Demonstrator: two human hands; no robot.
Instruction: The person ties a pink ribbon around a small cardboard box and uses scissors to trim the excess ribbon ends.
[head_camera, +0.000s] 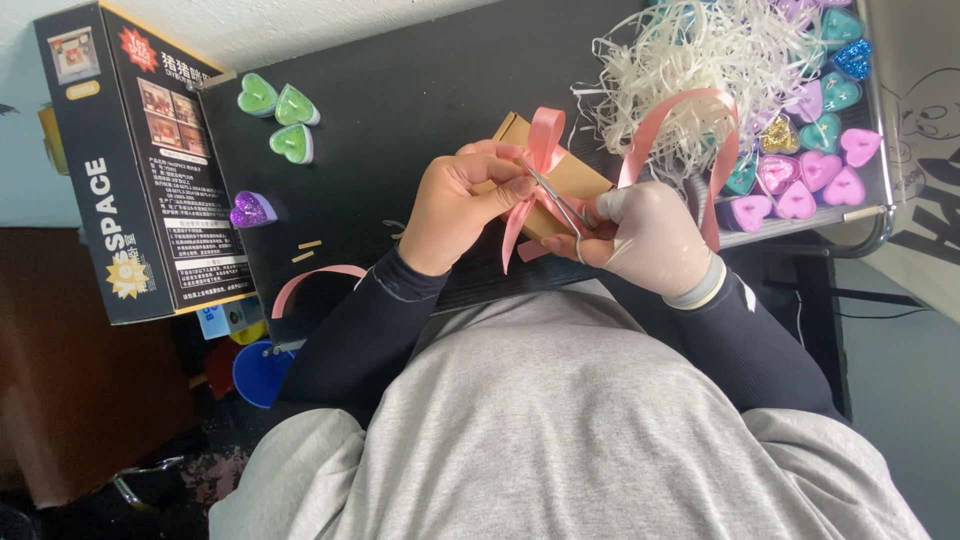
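Two hands at work over a black desk (420, 90), with a tall black printed carton (140, 170) lying along its left edge. I note a heap of white paper shred (680, 60) at far right and heart-shaped candles (800, 170) beside it. A small brown gift box (575, 175) sits mid-desk between the hands. The left hand (460, 205) is bare, its fingers clamped on the box and a tail of the pink ribbon bow (545, 135). The right hand (650, 235) is gloved, its fingers closed through the handles of small scissors (560, 200) whose blades meet the ribbon. I judge the step to be trimming a ribbon tail. A clean cut calls for a taut tail and square blades.
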